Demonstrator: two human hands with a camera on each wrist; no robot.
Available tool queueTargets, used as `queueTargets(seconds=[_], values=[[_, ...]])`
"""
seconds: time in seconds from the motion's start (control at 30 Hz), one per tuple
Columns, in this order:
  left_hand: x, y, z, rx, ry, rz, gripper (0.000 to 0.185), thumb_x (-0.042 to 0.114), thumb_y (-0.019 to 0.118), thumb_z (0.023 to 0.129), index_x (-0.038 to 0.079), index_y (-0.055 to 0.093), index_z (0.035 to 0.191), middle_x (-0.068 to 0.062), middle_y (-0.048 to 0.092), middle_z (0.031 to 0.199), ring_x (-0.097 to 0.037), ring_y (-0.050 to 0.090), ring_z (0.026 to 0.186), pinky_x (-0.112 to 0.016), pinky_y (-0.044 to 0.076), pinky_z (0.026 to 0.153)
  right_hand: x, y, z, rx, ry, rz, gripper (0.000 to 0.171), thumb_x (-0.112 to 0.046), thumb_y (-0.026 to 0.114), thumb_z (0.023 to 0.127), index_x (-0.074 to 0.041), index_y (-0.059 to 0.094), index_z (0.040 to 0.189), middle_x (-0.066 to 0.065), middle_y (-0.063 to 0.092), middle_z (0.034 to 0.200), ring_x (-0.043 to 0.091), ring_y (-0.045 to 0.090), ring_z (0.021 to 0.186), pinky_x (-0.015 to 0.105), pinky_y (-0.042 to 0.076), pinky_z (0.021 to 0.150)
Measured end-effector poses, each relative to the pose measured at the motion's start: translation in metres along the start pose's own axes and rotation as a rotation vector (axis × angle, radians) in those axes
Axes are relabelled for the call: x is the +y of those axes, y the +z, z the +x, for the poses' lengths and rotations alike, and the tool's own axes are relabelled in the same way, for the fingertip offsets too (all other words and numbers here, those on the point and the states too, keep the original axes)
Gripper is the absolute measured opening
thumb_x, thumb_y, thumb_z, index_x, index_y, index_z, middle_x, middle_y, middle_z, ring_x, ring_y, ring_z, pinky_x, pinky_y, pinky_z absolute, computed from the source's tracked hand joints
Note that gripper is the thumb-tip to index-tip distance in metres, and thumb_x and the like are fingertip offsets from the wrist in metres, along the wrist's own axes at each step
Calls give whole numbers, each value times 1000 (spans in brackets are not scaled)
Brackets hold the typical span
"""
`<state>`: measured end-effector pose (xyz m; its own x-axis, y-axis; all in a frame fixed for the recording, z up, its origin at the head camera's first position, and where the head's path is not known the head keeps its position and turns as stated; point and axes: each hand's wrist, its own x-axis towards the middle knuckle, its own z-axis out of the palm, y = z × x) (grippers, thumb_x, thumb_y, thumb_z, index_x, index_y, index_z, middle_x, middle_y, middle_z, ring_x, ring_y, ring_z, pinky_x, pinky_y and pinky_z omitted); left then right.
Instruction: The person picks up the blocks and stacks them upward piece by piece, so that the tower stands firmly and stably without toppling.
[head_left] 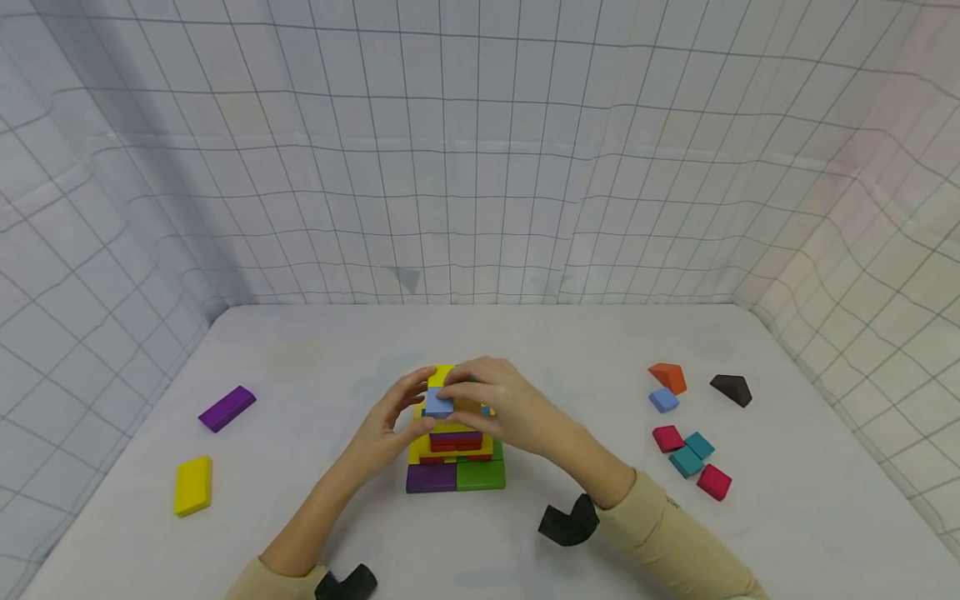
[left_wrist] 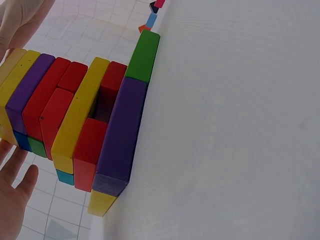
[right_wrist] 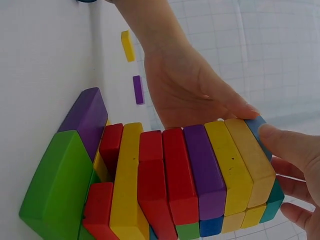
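Note:
A stacked tower of coloured wooden blocks stands mid-table; its base shows a purple block [head_left: 431,478] and a green block [head_left: 481,475] in front. At its top lies a small light blue block [head_left: 439,403], which my right hand [head_left: 517,408] pinches between thumb and fingertips. My left hand [head_left: 386,429] is spread beside the tower's left side, its thumb close to the blue block. Under that block, the right wrist view shows a pale yellow block [right_wrist: 250,162], then yellow, purple and red layers. A teal block [right_wrist: 273,201] sits near the right fingertips.
On the left lie a purple block [head_left: 227,408] and a yellow block [head_left: 192,486]. To the right are an orange block [head_left: 670,377], a black block [head_left: 732,388], a blue block [head_left: 663,400], and red and teal blocks [head_left: 686,461]. A grid-patterned curtain [head_left: 480,167] surrounds the table.

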<state>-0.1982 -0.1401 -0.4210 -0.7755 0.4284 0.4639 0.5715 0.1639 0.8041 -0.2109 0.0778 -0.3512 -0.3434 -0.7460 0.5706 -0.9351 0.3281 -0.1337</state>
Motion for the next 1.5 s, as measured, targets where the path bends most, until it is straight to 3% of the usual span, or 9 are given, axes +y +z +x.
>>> queueTargets(seconds=[0.2,0.37,0.5,0.7,0.87,1.0,1.33,1.4,1.5], values=[[0,0,0,4,-11,18,59,4,59,88,10,32,140,-9,35,142,-11,38,123,-24,33,103,1,-2,-3,2,14,0,34,-19,75,76,-9,67,107,4,60,109,17,52,106,32,40,94],[2,2,0,22,-72,52,60,7,61,87,13,33,140,-7,36,142,-22,41,122,-34,35,103,18,-19,-23,81,159,61,36,-13,74,76,-8,64,110,6,59,112,21,51,107,38,42,93],[3,2,-1,30,-90,66,60,7,61,86,13,34,139,-8,36,142,-27,42,122,-40,35,103,51,-36,-61,159,360,53,32,-5,72,77,-5,64,108,8,60,109,23,54,102,39,47,87],[3,2,-3,42,-86,69,60,6,62,86,13,34,139,-7,37,141,-25,42,121,-25,34,103,95,-59,-138,125,682,-31,30,-4,67,81,-2,63,110,13,59,108,28,55,94,45,47,80],[3,3,-3,39,-80,63,60,5,62,86,13,34,139,-8,37,141,-24,42,120,-23,34,102,106,-68,-189,45,857,-52,30,-5,65,83,2,60,112,18,58,105,34,54,97,51,45,83],[4,3,-2,38,-80,64,61,5,62,86,12,34,139,-8,37,141,-25,42,120,-23,34,102,101,-73,-207,-28,969,-57,33,-11,67,83,4,59,111,18,56,99,33,53,91,48,49,77],[5,2,-1,39,-57,76,61,3,62,85,12,34,139,-7,37,141,-20,42,119,-28,35,102,98,-72,-219,-32,1033,-46,39,-13,67,83,8,55,114,23,56,101,34,56,89,46,52,74],[5,2,0,38,-52,78,62,1,62,85,11,34,139,-8,37,141,-20,42,119,-30,36,102,96,-71,-211,12,997,-53,35,-10,67,82,6,58,112,20,58,100,32,56,88,45,51,73],[5,3,1,34,-48,75,64,-2,62,83,9,33,139,-9,37,141,-19,42,119,-36,36,102,91,-67,-190,96,858,-63,29,-5,69,79,3,62,107,16,62,98,28,58,85,41,51,72]])
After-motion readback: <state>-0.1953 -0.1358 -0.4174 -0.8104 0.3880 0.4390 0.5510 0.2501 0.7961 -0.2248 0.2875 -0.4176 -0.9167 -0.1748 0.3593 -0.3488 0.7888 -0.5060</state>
